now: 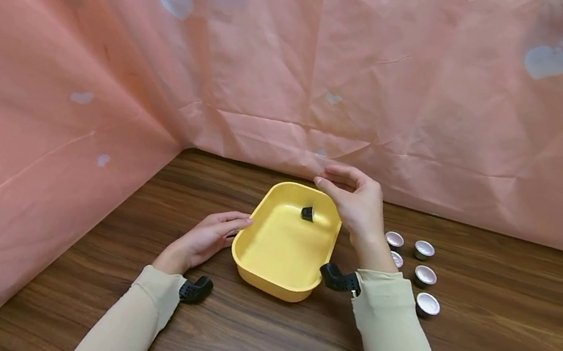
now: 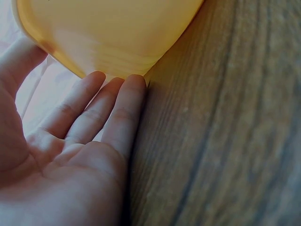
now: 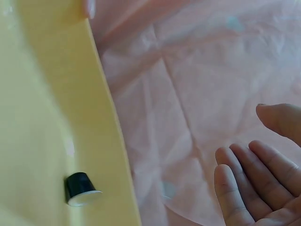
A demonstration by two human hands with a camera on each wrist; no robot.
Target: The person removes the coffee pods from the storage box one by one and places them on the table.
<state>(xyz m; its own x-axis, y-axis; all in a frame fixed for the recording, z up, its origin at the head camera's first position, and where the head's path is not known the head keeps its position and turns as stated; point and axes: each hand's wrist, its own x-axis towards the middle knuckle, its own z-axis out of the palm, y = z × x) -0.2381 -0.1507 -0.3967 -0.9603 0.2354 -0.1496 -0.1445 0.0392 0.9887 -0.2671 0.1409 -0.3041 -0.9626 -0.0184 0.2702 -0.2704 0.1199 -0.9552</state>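
Observation:
A yellow container (image 1: 282, 250) with rounded corners stands on the table, and one black coffee capsule (image 1: 307, 213) lies on its side in it, near the far end. My left hand (image 1: 206, 239) holds the container's left side. The left wrist view shows its thumb at the rim and several fingertips against the outer wall (image 2: 127, 42). Above the container's far right corner is my right hand (image 1: 357, 204), its fingers loosely bent with nothing between them. In the right wrist view, the dark capsule (image 3: 80, 188) sits left of that hand (image 3: 263, 183).
Several coffee capsules (image 1: 425, 275) stand pale lid up on the brown wooden table (image 1: 500, 336), right of the container. My right forearm partly covers one of them. Pink cloth (image 1: 412, 98) with pale hearts hangs behind the table and along its left side.

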